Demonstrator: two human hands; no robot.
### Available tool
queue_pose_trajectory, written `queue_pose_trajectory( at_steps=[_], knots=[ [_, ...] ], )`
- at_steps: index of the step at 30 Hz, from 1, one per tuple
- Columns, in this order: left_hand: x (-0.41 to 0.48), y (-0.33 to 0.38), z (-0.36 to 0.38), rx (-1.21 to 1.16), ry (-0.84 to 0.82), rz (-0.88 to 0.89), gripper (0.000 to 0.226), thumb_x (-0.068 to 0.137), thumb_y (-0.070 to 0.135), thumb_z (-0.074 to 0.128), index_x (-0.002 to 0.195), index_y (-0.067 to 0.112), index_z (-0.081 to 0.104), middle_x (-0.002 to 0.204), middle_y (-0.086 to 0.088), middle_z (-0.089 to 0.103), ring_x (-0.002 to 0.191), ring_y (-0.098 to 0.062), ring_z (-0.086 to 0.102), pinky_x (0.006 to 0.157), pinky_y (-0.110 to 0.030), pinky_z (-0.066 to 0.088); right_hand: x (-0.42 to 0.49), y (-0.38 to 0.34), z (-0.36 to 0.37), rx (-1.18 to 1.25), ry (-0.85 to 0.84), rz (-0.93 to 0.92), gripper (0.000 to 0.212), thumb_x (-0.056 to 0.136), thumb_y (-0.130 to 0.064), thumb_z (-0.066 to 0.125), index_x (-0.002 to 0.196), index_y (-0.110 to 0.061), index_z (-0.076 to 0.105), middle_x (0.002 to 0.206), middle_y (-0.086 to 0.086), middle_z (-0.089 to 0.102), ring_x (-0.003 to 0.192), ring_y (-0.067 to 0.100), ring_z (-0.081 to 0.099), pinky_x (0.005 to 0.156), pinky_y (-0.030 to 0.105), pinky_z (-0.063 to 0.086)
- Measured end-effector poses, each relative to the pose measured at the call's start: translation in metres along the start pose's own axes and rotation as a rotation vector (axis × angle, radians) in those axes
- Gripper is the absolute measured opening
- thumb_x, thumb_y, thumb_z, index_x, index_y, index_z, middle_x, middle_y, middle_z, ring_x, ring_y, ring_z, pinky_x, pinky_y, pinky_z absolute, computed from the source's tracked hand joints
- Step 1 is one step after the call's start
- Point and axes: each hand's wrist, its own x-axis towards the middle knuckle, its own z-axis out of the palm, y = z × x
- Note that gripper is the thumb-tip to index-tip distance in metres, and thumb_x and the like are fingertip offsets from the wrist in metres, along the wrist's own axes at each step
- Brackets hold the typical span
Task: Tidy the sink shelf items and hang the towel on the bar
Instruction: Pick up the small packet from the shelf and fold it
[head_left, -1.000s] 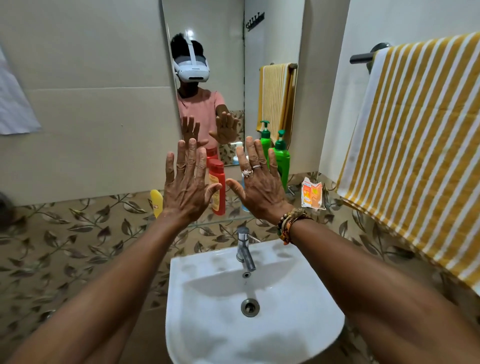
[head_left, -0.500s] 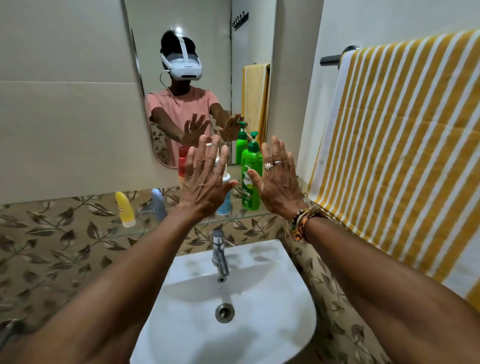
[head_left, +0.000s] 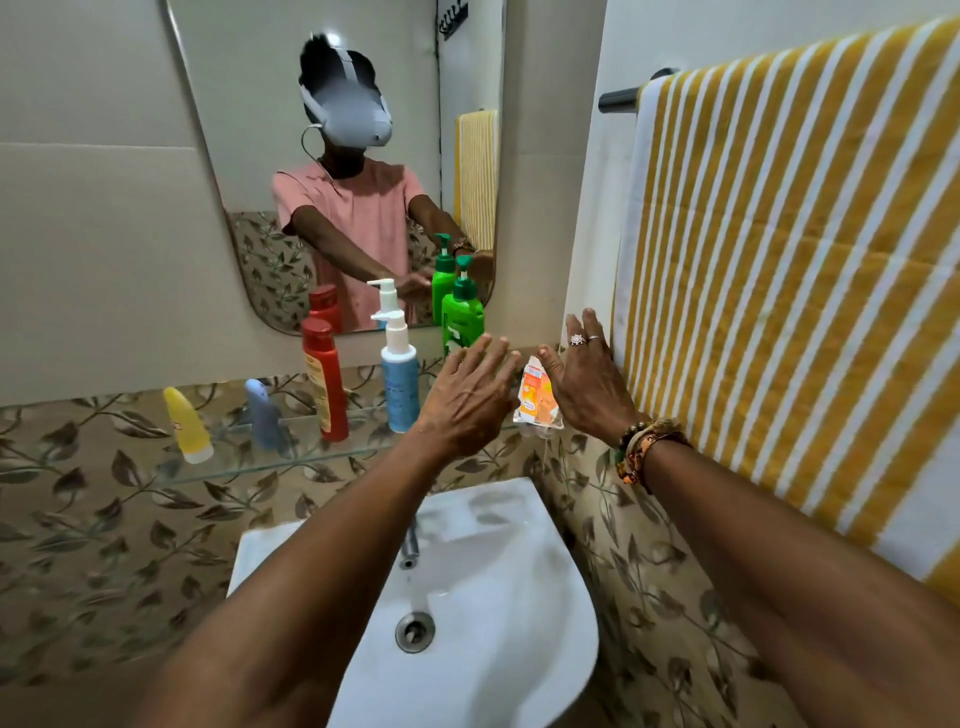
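Note:
A glass shelf (head_left: 244, 467) above the sink carries a yellow tube (head_left: 188, 425), a grey-blue tube (head_left: 264, 415), a red bottle (head_left: 325, 378), a blue pump bottle (head_left: 399, 373), a green pump bottle (head_left: 462, 312) and an orange sachet (head_left: 539, 397) at its right end. My left hand (head_left: 467, 397) hovers open just left of the sachet. On the sachet's right is my right hand (head_left: 587, 379), fingers spread, with rings and a beaded bracelet. A yellow-and-white striped towel (head_left: 789, 270) hangs over the dark bar (head_left: 621, 100) on the right wall.
A white sink (head_left: 498, 613) with a metal tap (head_left: 409, 545) lies below the shelf. A mirror (head_left: 332, 156) on the wall reflects a person in a pink shirt wearing a headset. Leaf-patterned tiles cover the lower walls.
Both hands have dropped from raised, palms-out positions to shelf level at the right end, either side of the orange sachet. The view shifted, showing the bottles uncovered.

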Motion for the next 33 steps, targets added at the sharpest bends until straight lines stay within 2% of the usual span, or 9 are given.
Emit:
queue_pose_trajectory(
  at_steps=[5, 9, 15, 18, 23, 25, 28, 30, 33],
  knots=[
    [0.012, 0.016, 0.016, -0.045, -0.043, 0.051, 0.057, 0.098, 0.037, 0.046, 0.145, 0.009, 0.032, 0.15, -0.014, 0.036, 0.136, -0.031, 0.035, 0.105, -0.044, 0.041, 0.001, 0.01, -0.003, -0.006, 0.012, 0.054, 0.06, 0.106, -0.04, 0.035, 0.151, -0.001, 0.028, 0.152, 0.019, 0.035, 0.139, 0.033, 0.037, 0.112, 0.041, 0.033],
    [0.022, 0.027, 0.026, -0.119, -0.12, 0.026, 0.044, 0.099, 0.03, 0.047, 0.137, 0.008, 0.038, 0.134, -0.014, 0.05, 0.118, -0.03, 0.05, 0.089, -0.041, 0.051, 0.002, 0.018, -0.001, -0.038, -0.024, 0.075, 0.048, 0.106, -0.03, 0.037, 0.14, 0.004, 0.041, 0.14, 0.023, 0.045, 0.129, 0.038, 0.044, 0.103, 0.042, 0.039],
    [0.035, 0.038, 0.043, -0.301, -0.15, -0.178, 0.02, 0.094, 0.012, 0.049, 0.114, 0.007, 0.046, 0.108, -0.015, 0.059, 0.094, -0.031, 0.059, 0.069, -0.04, 0.047, 0.005, 0.034, 0.003, 0.004, -0.076, 0.153, 0.036, 0.104, -0.022, 0.039, 0.128, 0.004, 0.05, 0.129, 0.024, 0.053, 0.123, 0.037, 0.049, 0.1, 0.04, 0.041],
    [0.042, 0.041, 0.049, -0.366, -0.182, -0.316, 0.009, 0.094, 0.011, 0.044, 0.101, 0.007, 0.049, 0.101, -0.017, 0.061, 0.081, -0.03, 0.054, 0.064, -0.037, 0.037, 0.011, 0.041, 0.009, 0.036, -0.102, 0.203, 0.031, 0.102, -0.02, 0.039, 0.108, 0.003, 0.058, 0.112, 0.024, 0.061, 0.107, 0.038, 0.057, 0.087, 0.04, 0.048],
    [0.053, 0.044, 0.057, -0.531, -0.26, -0.576, 0.006, 0.095, 0.016, 0.049, 0.094, 0.01, 0.05, 0.096, -0.013, 0.06, 0.085, -0.032, 0.055, 0.066, -0.035, 0.038, 0.014, 0.047, 0.022, 0.185, -0.225, 0.349, 0.03, 0.1, -0.016, 0.041, 0.084, 0.003, 0.058, 0.094, 0.026, 0.064, 0.082, 0.039, 0.063, 0.067, 0.037, 0.047],
    [0.056, 0.044, 0.06, -0.572, -0.263, -0.64, 0.011, 0.096, 0.017, 0.051, 0.086, 0.012, 0.048, 0.088, -0.008, 0.053, 0.079, -0.028, 0.051, 0.065, -0.034, 0.038, 0.016, 0.048, 0.029, 0.324, -0.295, 0.415, 0.022, 0.1, -0.011, 0.041, 0.085, 0.0, 0.053, 0.083, 0.023, 0.056, 0.066, 0.032, 0.053, 0.061, 0.036, 0.044],
    [0.057, 0.044, 0.065, -0.622, -0.267, -0.71, 0.018, 0.097, 0.016, 0.052, 0.08, 0.012, 0.047, 0.084, -0.008, 0.052, 0.076, -0.024, 0.05, 0.066, -0.037, 0.046, 0.017, 0.049, 0.039, 0.51, -0.342, 0.605, 0.023, 0.104, -0.014, 0.038, 0.082, -0.01, 0.044, 0.072, 0.01, 0.038, 0.058, 0.021, 0.037, 0.049, 0.028, 0.035],
    [0.058, 0.044, 0.068, -0.629, -0.261, -0.702, 0.022, 0.098, 0.018, 0.051, 0.077, 0.01, 0.05, 0.085, -0.012, 0.057, 0.076, -0.027, 0.055, 0.069, -0.038, 0.05, 0.019, 0.05, 0.045, 0.54, -0.39, 0.65, 0.023, 0.104, -0.017, 0.042, 0.088, -0.006, 0.054, 0.07, 0.013, 0.048, 0.055, 0.019, 0.047, 0.046, 0.022, 0.042],
    [0.059, 0.045, 0.073, -0.642, -0.266, -0.649, 0.027, 0.099, 0.024, 0.05, 0.081, 0.007, 0.061, 0.084, -0.012, 0.064, 0.08, -0.029, 0.063, 0.066, -0.036, 0.05, 0.019, 0.05, 0.051, 0.538, -0.39, 0.625, 0.023, 0.1, -0.015, 0.05, 0.105, 0.003, 0.062, 0.073, 0.016, 0.065, 0.06, 0.024, 0.062, 0.059, 0.033, 0.055]
  ],
)
